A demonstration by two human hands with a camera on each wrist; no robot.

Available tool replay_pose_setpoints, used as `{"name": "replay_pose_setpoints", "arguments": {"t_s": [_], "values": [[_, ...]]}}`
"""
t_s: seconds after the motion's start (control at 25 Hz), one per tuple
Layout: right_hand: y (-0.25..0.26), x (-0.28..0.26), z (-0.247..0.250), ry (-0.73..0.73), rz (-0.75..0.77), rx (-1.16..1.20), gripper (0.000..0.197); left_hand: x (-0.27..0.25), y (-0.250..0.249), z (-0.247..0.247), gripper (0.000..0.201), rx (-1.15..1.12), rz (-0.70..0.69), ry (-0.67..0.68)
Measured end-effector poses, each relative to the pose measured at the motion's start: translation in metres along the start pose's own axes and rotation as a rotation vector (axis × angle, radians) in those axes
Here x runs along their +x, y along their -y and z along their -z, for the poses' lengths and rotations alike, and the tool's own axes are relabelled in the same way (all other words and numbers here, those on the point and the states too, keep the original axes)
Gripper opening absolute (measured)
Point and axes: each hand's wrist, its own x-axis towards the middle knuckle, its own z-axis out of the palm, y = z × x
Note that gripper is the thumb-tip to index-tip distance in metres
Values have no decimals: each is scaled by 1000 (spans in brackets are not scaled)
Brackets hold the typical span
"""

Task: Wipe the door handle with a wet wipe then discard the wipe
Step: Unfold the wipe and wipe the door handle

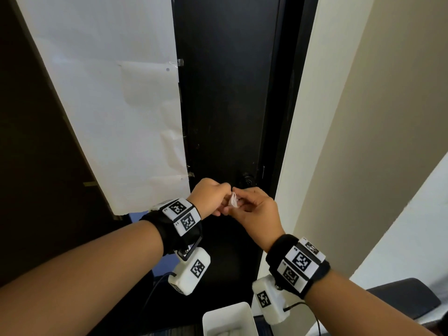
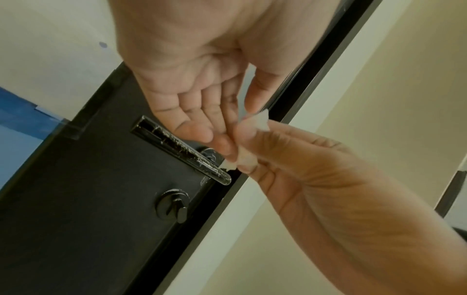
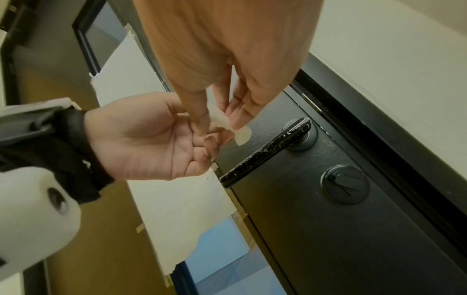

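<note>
A small crumpled white wet wipe (image 1: 233,200) is held between both hands in front of the black door (image 1: 225,105). My left hand (image 1: 224,202) pinches one end of it with thumb and fingers. My right hand (image 1: 238,202) pinches the other end. The left wrist view shows the wipe (image 2: 259,120) close above the scuffed black lever handle (image 2: 182,147), not touching it. In the right wrist view the wipe (image 3: 243,134) hangs just left of the handle (image 3: 265,153). From the head view my hands hide the handle.
A round thumb-turn lock (image 3: 345,184) sits below the handle. White paper (image 1: 116,105) is taped over the panel left of the door. A white bin (image 1: 228,318) stands on the floor below my hands. The cream wall (image 1: 363,141) lies to the right, with a dark seat (image 1: 402,299) low beside it.
</note>
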Motion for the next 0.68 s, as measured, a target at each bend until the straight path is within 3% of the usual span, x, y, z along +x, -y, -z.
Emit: {"name": "replay_pose_setpoints", "arguments": {"t_s": [0.12,0.2,0.24,0.32,0.44,0.56,0.68], "values": [[-12,13,8,-50,-26,-42,24,-2,-2,4,34,-42,-33,154],[-19,28,17,-88,-92,-30,21,-2,-2,10,33,23,-115,153],[-21,36,21,-120,-100,-47,20,1,0,14,32,139,-189,100],[-24,52,32,-157,-49,-161,22,7,5,25,39,598,-394,-28],[-33,69,39,-76,121,-369,27,17,9,47,57,1154,-648,-144],[-50,69,29,54,172,-499,30,25,16,58,65,1361,-627,-144],[-60,56,23,112,150,-488,34,27,25,61,68,1458,-606,-141]]}}
